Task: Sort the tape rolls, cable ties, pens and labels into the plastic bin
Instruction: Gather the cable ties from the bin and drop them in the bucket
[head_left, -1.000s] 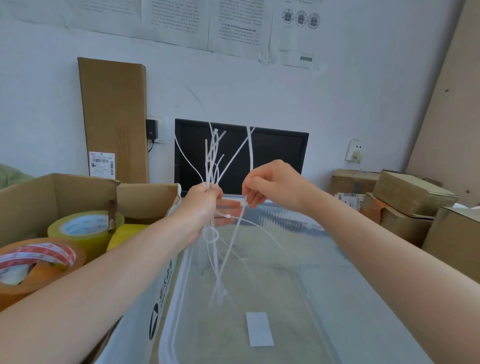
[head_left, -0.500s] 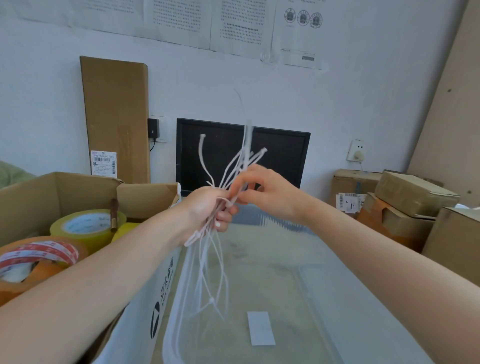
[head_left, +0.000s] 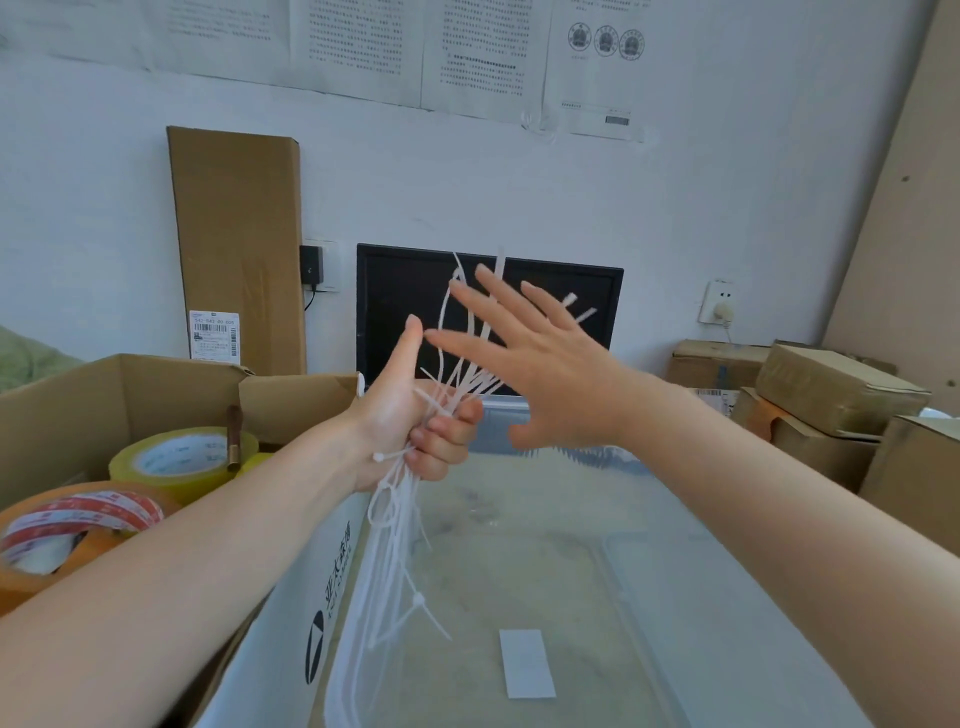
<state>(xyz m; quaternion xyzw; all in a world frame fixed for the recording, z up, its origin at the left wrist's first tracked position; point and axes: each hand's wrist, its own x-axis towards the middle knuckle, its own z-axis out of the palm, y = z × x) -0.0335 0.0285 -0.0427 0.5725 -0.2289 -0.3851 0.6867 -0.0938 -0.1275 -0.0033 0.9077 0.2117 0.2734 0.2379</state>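
The ties (head_left: 395, 545) are thin, smooth white plastic, the bin (head_left: 675, 571) is clear plastic with a faint sheen, the label (head_left: 526, 662) is matt white paper, the tape (head_left: 182, 462) is glossy yellow film, and the box (head_left: 156, 395) is plain matt brown cardboard.

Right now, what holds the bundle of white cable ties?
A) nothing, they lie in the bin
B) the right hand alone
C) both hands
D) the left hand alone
D: the left hand has its grip curled round the cable ties above the plastic bin, while the right hand is spread open with straight fingers and grips nothing.
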